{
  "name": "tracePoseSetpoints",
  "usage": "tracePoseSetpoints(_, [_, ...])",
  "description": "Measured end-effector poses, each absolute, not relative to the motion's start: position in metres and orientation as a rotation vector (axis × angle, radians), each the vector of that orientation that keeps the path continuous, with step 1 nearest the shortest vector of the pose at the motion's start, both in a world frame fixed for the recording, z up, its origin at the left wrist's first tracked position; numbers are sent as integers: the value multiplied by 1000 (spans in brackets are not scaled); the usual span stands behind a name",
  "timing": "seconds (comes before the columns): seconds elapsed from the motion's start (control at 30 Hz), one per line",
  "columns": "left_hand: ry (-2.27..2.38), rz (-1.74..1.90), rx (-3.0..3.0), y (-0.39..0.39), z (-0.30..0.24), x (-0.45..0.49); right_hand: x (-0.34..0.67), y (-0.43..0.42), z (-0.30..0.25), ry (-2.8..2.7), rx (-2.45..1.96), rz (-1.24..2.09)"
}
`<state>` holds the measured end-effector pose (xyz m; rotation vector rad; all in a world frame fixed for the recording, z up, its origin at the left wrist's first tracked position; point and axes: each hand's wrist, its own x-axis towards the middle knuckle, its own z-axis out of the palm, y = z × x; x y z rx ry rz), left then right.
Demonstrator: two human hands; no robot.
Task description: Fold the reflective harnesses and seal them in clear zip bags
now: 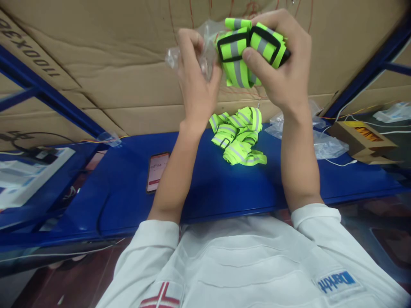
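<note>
High above the table, my right hand (284, 64) is closed around a folded bundle of neon-yellow reflective strap (237, 72) with a grey stripe and black buckles. My left hand (199, 77) pinches a crinkled clear plastic bag (208, 36), whose edge meets the left side of the bundle. Whether part of the bundle sits inside the bag I cannot tell. Below and between my forearms, a loose heap of the same reflective straps (239, 132) lies on the blue tabletop (231, 192).
A phone (157, 171) with a lit screen lies beside my left forearm. Clear plastic bags (327, 143) and an open cardboard box (361, 143) are at the right, with white cables. A large cardboard sheet (138, 64) stands behind, between blue metal posts (61, 94).
</note>
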<state>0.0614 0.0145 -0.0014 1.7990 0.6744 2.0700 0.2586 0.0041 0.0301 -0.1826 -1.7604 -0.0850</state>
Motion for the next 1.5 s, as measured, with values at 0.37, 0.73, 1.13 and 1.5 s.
tracePoseSetpoints(0.37, [731,2029,1722,-20,-5,66,257,-6,35,-1694,-209,-203])
tracePoseSetpoints(0.73, [707,2040,1493,-15,4,63,237,-19,29,-1757,-391,-306])
tracePoseSetpoints(1.13, [590,2189,1792,3,14,61,235,-13,31,-1531,-522,6])
tracePoseSetpoints(1.5, [571,2324,2120,13,1,57,248,-8,27,-1713,-496,-213])
